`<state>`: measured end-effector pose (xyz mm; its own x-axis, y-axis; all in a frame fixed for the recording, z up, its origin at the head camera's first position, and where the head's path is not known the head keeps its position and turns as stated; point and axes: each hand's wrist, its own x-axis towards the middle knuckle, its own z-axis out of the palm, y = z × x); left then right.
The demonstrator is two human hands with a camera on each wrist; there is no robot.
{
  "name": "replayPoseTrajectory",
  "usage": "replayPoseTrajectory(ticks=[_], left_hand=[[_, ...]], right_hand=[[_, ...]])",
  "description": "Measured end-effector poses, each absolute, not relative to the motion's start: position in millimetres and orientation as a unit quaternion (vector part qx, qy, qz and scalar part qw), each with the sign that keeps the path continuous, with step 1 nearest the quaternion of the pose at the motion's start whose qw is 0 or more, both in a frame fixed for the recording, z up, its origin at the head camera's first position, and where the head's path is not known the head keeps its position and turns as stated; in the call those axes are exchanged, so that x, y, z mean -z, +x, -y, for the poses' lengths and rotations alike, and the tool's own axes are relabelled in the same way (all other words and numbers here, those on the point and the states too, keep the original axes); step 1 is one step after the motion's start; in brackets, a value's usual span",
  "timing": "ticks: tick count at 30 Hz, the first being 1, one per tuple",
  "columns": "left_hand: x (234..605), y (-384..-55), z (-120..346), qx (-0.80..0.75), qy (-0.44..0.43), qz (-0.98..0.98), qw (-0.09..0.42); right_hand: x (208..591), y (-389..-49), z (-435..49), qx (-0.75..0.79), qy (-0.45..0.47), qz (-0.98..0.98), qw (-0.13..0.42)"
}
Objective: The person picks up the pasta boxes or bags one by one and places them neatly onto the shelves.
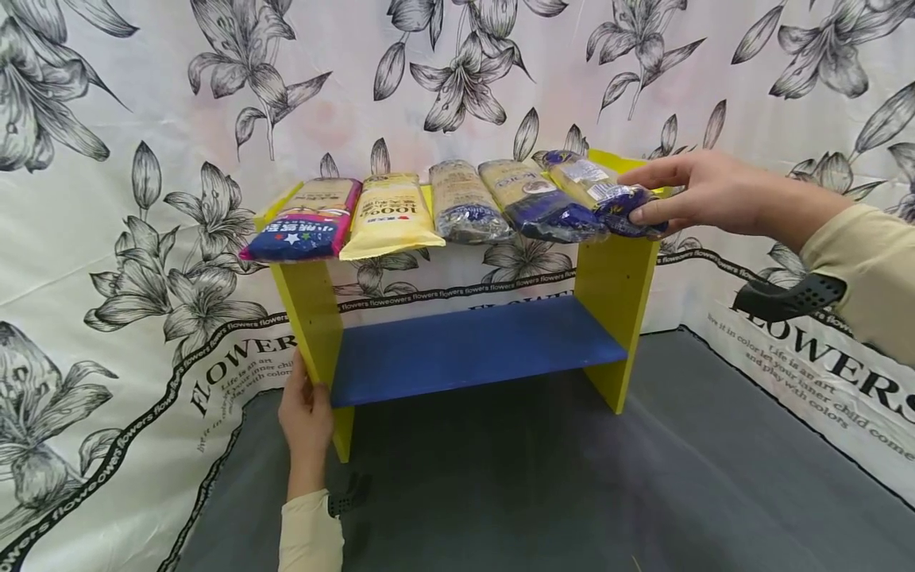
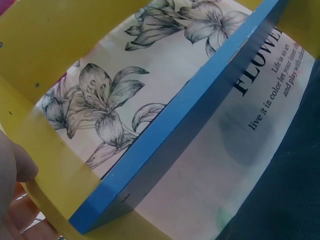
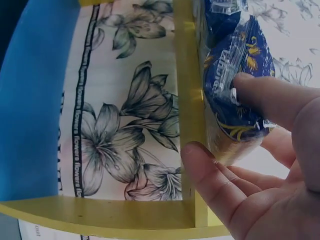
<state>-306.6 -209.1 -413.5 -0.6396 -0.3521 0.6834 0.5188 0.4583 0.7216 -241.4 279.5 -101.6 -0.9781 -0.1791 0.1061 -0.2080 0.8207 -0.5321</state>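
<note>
My left hand (image 1: 307, 405) grips the front edge of the yellow side panel (image 1: 309, 318) of a small shelf unit, thumb on the inner side and fingers round the outside. On the unit's top, at the right end, lies a clear food bag with dark blue ends (image 1: 582, 181). My right hand (image 1: 689, 195) holds this bag at its near right end. In the right wrist view the thumb presses the blue wrapper (image 3: 240, 75), and the fingers reach round the bag's side close to the yellow top board (image 3: 190, 100).
Left of the held bag lie another blue-ended bag (image 1: 536, 199), a clear bag (image 1: 468, 202), a yellow bag (image 1: 393, 214) and a pink-and-blue bag (image 1: 307, 218), side by side. A blue shelf board (image 1: 472, 345) spans the unit. Flower-printed cloth (image 1: 457, 71) hangs behind; the floor surface (image 1: 500, 492) is dark grey.
</note>
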Motion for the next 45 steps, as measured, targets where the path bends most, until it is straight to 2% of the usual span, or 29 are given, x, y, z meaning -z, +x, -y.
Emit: replayPoseTrajectory(ticks=[9, 18, 28, 38, 45], left_hand=[[411.9, -306.6, 209.3, 0.517, -0.056, 0.743, 0.422], [413.8, -307.3, 209.7, 0.514, -0.054, 0.746, 0.419], [412.3, -306.0, 208.7, 0.527, -0.063, 0.738, 0.416], [409.1, -308.8, 209.4, 0.522, -0.058, 0.743, 0.415], [412.0, -307.0, 209.8, 0.539, -0.054, 0.74, 0.399]], right_hand=[[100.8, -254.4, -272.2, -0.312, 0.086, 0.946, 0.031], [92.6, -245.6, -276.3, -0.272, 0.089, 0.958, 0.019], [58.4, -227.6, -286.8, -0.228, 0.1, 0.966, 0.073], [57.3, -217.8, -243.4, -0.228, 0.131, 0.962, 0.078], [74.0, -222.1, -205.0, -0.129, 0.158, 0.977, 0.055]])
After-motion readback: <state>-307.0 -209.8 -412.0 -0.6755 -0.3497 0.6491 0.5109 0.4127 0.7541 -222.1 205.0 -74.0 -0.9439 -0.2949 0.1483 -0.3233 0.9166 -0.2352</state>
